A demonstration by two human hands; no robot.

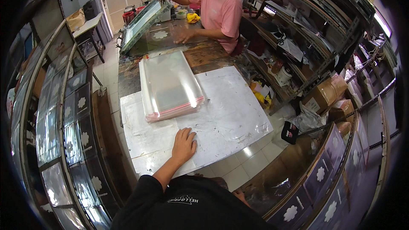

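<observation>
The person's left hand (184, 145) lies flat, fingers spread and holding nothing, on the pale sheet (230, 115) that covers the near end of the worktop (213, 55). The right hand is nowhere in view, so I cannot tell its state. Just beyond the fingertips, apart from them, sits a stack of clear plastic bags (170, 86) with a red sealing strip along the near edge.

Those bags look light, thin and limp, and their glossy film is likely slippery, so a single one would probably slide off the pile and sag if lifted by a corner. The near edge by the red strip seems the surest place to pinch.

At the far end a co-worker in a pink shirt (219, 10) holds up a framed printing screen (142, 23). Racks of dark sheets with white flower prints (81, 102) stand at the left.
</observation>
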